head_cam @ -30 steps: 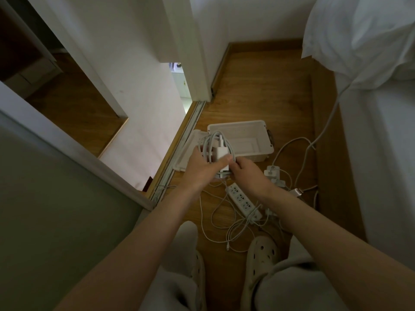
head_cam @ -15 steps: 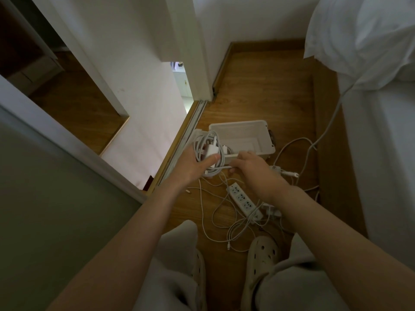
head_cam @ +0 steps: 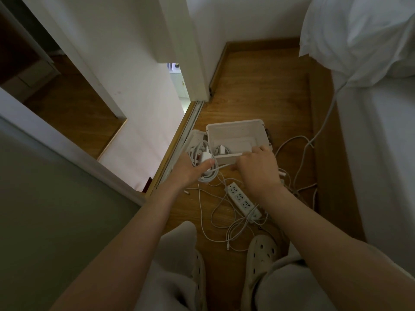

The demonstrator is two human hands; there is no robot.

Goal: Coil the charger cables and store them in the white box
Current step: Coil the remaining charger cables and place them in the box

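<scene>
The white box stands open on the wooden floor, with one small coiled charger lying inside it. My left hand holds a coiled white cable with its charger block just left of the box's near corner. My right hand grips the box's near rim at the right. Loose white cables lie tangled on the floor in front of my feet.
A white power strip lies among the loose cables. The box lid sits left of the box by the sliding door track. A bed with white bedding stands on the right, a cable hanging from it. My slippers are below.
My left hand carried the coiled charger leftward and lower, off the box's front to its left corner. My right hand let go of the cable and moved onto the box's near rim.
</scene>
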